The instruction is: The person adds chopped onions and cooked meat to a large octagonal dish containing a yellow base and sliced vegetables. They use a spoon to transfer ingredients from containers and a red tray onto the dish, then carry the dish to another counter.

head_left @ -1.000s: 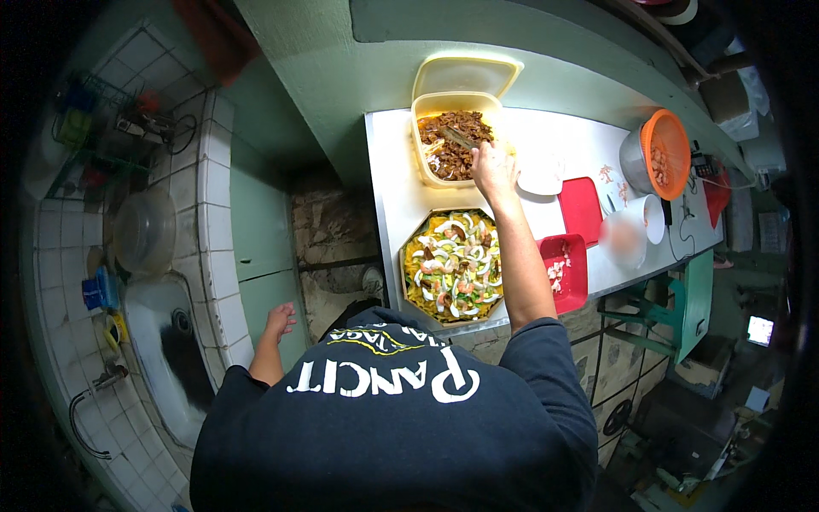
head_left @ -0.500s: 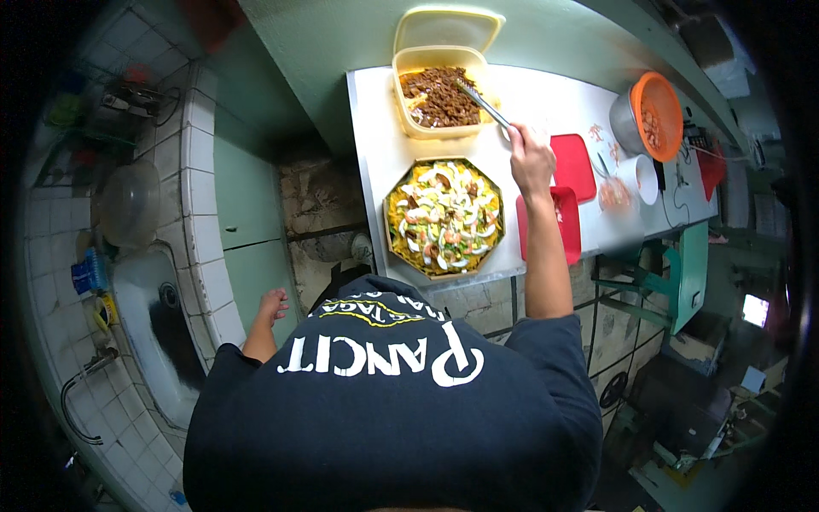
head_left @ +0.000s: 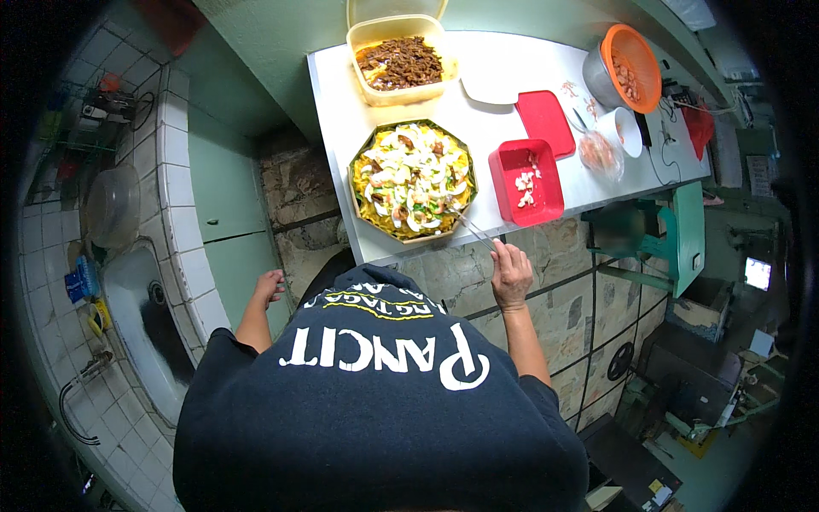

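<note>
Table [head_left: 337,128], white-topped, along a green wall [head_left: 495,17]. Noodles [head_left: 409,175] with egg slices sit at its near-left corner, in an octagonal tray [head_left: 474,175] close to the near edge. Right hand [head_left: 512,273] is just off the near edge, narrow grip on metal tongs [head_left: 479,232], tips at the tray's near-right side. Left hand [head_left: 270,287] hangs off the left end, fingers half curled; can't tell if it holds anything. Yellow tub [head_left: 399,96] of dark brown food at far-left corner. Red box [head_left: 539,213] with white bits at near edge, right of tray; red lid [head_left: 546,124] just beyond. Farther right: white bowl [head_left: 631,136], steel pot [head_left: 600,83] with orange colander [head_left: 653,78]. Room: sink [head_left: 128,286] in tiled counter at left, stone-pattern floor [head_left: 554,316], green chair [head_left: 691,230] off the near-right corner.
</note>
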Tool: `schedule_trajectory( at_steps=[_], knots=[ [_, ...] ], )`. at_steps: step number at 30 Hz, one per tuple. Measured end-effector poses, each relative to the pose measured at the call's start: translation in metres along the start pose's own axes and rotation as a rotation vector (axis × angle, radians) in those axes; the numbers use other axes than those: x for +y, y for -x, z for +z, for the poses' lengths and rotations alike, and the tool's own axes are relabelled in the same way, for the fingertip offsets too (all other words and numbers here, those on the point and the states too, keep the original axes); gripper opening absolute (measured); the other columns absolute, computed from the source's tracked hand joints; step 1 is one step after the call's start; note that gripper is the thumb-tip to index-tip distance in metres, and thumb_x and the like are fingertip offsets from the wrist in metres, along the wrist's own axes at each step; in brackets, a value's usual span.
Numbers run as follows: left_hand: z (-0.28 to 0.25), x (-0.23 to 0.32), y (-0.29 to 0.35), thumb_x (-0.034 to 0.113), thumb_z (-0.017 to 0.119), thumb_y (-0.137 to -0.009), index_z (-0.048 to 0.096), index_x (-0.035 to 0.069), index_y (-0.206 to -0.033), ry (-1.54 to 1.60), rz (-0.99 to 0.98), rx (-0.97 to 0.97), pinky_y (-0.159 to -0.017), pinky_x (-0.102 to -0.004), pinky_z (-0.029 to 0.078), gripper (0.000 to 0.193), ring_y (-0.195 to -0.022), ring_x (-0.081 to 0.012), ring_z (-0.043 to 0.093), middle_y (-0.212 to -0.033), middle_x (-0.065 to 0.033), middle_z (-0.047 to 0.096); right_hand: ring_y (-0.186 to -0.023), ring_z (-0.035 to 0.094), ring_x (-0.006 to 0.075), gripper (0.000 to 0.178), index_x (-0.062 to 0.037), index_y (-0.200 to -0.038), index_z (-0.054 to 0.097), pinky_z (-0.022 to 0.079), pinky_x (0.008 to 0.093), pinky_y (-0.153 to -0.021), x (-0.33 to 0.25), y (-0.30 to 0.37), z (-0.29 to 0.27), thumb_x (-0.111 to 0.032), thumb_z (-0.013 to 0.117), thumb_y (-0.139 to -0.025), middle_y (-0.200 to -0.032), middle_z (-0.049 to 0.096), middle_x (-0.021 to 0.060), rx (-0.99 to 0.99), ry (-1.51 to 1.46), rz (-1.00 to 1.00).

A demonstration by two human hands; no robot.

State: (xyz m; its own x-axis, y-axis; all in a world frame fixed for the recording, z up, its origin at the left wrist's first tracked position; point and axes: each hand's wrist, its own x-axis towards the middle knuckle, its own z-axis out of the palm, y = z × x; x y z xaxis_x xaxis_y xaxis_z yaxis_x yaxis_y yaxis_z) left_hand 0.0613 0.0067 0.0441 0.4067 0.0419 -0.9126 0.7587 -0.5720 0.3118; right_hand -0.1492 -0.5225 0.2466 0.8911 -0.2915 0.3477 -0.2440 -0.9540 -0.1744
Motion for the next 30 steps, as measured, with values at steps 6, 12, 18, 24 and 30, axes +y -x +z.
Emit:
schedule_trajectory(
  at_steps=[6,12,18,24,30],
  knots=[
    [0.002,0.01,0.008,0.037,0.053,-0.093,0.059,0.021,-0.117,-0.007,0.011,0.021,-0.063,-0.0342,0.045,0.029,-0.073,-0.0121,0.058,-0.093,0.0061,0.06,-0.083,0.061,0.0265,0.033,-0.0104,-0.118,0.06,0.048,0.037,-0.069,0.004,0.01,-0.005,-0.016,0.065,-0.085,-0.095,0.06,0.0077,-0.012,-0.146,0.125],
    [0.001,0.002,0.011,0.032,0.052,-0.093,0.058,0.021,-0.117,0.005,-0.032,0.021,-0.062,-0.035,0.045,0.028,-0.07,-0.0119,0.057,-0.091,0.0065,0.059,-0.081,0.059,0.0309,0.022,-0.0048,-0.112,0.063,0.047,0.0371,-0.069,0.0,-0.082,-0.015,-0.011,0.058,-0.091,-0.089,0.059,0.0131,0.197,-0.389,0.276],
    [-0.008,0.006,0.003,0.03,0.051,-0.092,0.058,0.021,-0.118,0.08,-0.008,0.022,-0.064,-0.0346,0.044,0.028,-0.072,-0.0122,0.057,-0.093,0.0059,0.059,-0.087,0.064,0.0358,0.025,-0.0017,-0.105,0.064,0.051,0.04,-0.078,-0.012,-0.267,0.039,-0.02,0.052,-0.092,-0.095,0.066,0.0157,-0.096,-0.04,0.154],
    [-0.028,-0.008,-0.006,0.031,0.05,-0.093,0.054,0.019,-0.126,0.172,0.007,0.037,-0.068,-0.0381,0.045,0.036,-0.081,-0.016,0.059,-0.102,0.0015,0.06,-0.083,0.066,0.0367,0.018,-0.0048,-0.092,0.066,0.052,0.0483,-0.078,-0.037,-0.364,0.135,-0.017,0.055,-0.085,-0.095,0.066,0.02,-0.206,0.231,0.152],
    [-0.038,-0.046,-0.009,0.031,0.05,-0.092,0.053,0.017,-0.127,0.168,-0.121,0.071,-0.07,-0.0419,0.046,0.038,-0.084,-0.0215,0.06,-0.106,-0.0011,0.06,-0.083,0.065,0.0362,0.022,-0.0052,-0.092,0.067,0.051,0.0482,-0.077,-0.052,-0.388,0.137,-0.024,0.056,-0.087,-0.087,0.066,0.0184,-0.275,0.118,0.032]
  ],
)
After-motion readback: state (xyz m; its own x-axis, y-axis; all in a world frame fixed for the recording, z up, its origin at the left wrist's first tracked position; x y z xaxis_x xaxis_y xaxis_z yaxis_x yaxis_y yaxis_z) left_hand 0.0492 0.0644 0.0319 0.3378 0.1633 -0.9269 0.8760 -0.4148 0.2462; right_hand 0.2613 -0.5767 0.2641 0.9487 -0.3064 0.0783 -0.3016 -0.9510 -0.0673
